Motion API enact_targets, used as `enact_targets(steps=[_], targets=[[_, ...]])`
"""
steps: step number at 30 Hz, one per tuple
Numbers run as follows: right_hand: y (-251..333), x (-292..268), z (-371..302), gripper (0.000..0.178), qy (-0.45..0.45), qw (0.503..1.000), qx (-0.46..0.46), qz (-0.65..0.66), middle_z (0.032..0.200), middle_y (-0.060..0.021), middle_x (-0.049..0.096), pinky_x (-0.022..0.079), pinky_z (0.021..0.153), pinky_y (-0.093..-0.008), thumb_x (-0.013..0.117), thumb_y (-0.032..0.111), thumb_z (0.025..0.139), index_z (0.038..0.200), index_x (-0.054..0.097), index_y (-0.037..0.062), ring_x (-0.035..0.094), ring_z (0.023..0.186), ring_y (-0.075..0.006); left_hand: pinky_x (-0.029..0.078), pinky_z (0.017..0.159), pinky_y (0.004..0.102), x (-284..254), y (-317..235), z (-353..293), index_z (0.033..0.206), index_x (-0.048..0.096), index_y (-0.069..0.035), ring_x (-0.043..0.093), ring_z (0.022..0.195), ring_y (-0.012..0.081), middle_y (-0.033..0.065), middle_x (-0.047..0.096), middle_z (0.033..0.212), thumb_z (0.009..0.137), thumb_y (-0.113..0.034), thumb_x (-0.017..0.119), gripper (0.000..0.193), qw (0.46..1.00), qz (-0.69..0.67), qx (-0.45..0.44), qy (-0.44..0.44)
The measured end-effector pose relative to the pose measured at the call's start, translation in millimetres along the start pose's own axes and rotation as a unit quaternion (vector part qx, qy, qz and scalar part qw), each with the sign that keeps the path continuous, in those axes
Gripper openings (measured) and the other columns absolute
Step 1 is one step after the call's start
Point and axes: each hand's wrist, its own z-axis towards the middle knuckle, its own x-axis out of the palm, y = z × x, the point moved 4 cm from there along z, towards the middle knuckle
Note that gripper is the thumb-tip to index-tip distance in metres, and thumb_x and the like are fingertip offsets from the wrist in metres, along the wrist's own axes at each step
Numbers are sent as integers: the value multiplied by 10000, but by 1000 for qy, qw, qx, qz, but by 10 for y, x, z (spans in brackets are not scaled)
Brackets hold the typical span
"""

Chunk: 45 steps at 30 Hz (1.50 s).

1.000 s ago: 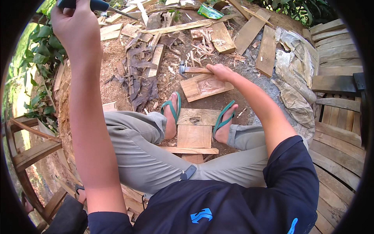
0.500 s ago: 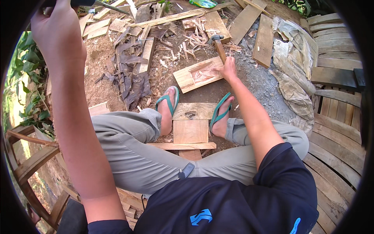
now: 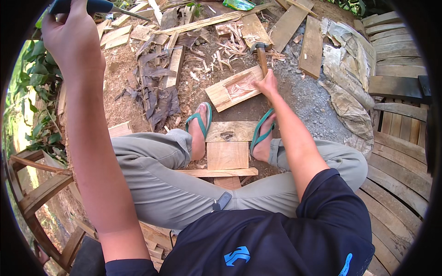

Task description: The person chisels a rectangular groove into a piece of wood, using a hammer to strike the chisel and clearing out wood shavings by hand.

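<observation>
My left hand (image 3: 69, 34) is raised at the upper left, its fingers closed round the dark blue handle of a tool (image 3: 99, 5) with a thin metal shaft (image 3: 131, 14). Whether that tool is a chisel or a screwdriver, I cannot tell. In my right hand (image 3: 268, 85) is a hammer (image 3: 262, 59), gripped by its wooden handle with the dark head pointing away from me. Just under that hand lies a wooden block (image 3: 216, 94) with a rectangular hollow cut into it, and shavings sit in the hollow. Whether my right hand touches the block is unclear.
My sandalled feet (image 3: 199, 122) stand either side of short boards (image 3: 228, 155). Planks (image 3: 309, 57), wood chips (image 3: 223, 60) and dark bark strips (image 3: 156, 92) litter the ground ahead. A crumpled sack (image 3: 345, 87) and a slatted wooden structure (image 3: 396, 181) are on the right.
My left hand has shifted slightly right and down, showing more of the blue handle. The hammer has swung a little more upright, its head moving right. The hollowed block stays in place.
</observation>
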Motion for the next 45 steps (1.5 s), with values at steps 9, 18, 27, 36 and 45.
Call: enact_targets(steps=[9, 18, 27, 36, 45], targets=[[501, -408, 138, 772, 51, 991, -94, -78, 1085, -268, 690, 514, 917, -506, 933, 332, 654, 1173, 472, -7, 670, 1054, -445, 582, 952, 400, -44, -77, 0, 1305, 401, 34, 606, 1101, 291, 179, 543, 1198, 1067, -213, 534, 368, 997, 45, -38, 47], [1023, -365, 472, 701, 211, 935, -252, -133, 1142, -236, 657, 484, 939, -475, 920, 268, 669, 1158, 482, 24, 624, 1131, -411, 586, 1015, 466, 44, -29, 1, 1198, 506, 29, 705, 1082, 348, 211, 658, 1151, 1004, -80, 645, 262, 1000, 2, 8, -5], [1210, 400, 690, 642, 286, 867, -362, -189, 1154, -215, 633, 469, 955, -460, 905, 222, 695, 1152, 499, 24, 608, 1128, -400, 578, 1029, 479, 74, -84, -30, 1241, 487, 32, 690, 1116, 379, 229, 637, 1179, 1009, -72, 631, 291, 999, 11, 35, 11], [882, 156, 509, 417, 258, 911, -306, -101, 1047, -235, 653, 479, 862, -487, 720, 321, 945, 1124, 507, 11, 627, 1026, -429, 599, 1000, 437, 264, -266, -289, 1215, 548, 27, 691, 1133, 345, 222, 672, 1168, 986, -97, 677, 291, 996, -24, 10, 83], [1692, -2512, 454, 372, 217, 821, -279, -447, 1101, -163, 736, 560, 899, -431, 798, 275, 850, 1120, 724, 31, 703, 1040, -337, 585, 868, 282, 573, -986, -393, 1214, 681, -1, 723, 967, 169, 76, 712, 1007, 831, -82, 858, 429, 975, -37, 65, 211]])
